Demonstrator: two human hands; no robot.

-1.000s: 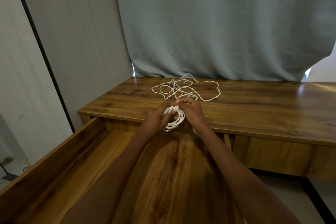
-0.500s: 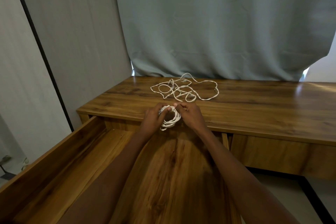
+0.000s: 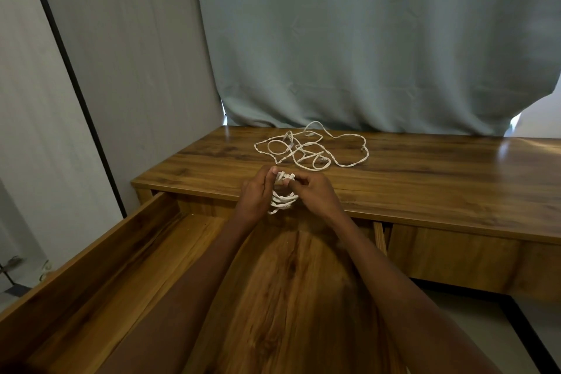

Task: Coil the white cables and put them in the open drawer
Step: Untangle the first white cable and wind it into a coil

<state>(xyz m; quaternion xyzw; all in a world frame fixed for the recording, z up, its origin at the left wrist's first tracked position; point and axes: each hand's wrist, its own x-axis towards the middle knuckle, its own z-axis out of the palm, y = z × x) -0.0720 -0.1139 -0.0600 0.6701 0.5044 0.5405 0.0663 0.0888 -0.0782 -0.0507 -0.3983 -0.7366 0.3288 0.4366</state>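
Note:
A small coil of white cable (image 3: 283, 200) hangs between my two hands, just above the desk's front edge and the back of the open drawer. My left hand (image 3: 256, 194) grips the coil's left side with fingers curled round its loops. My right hand (image 3: 315, 194) pinches the top of the coil from the right. A second white cable (image 3: 306, 149) lies loose and tangled on the wooden desk top (image 3: 425, 173), a short way behind my hands. The open drawer (image 3: 100, 255) stretches toward me under my forearms, its wooden bottom bare where visible.
A grey-green curtain (image 3: 364, 39) hangs behind the desk. A pale wall panel with a black strip (image 3: 76, 85) stands at the left. A closed drawer front (image 3: 455, 255) sits to the right of the open one, with floor below at the right.
My hands and the coil have shifted slightly away from me and up; the coil now looks tighter and more upright. The loose cable on the desk has not moved.

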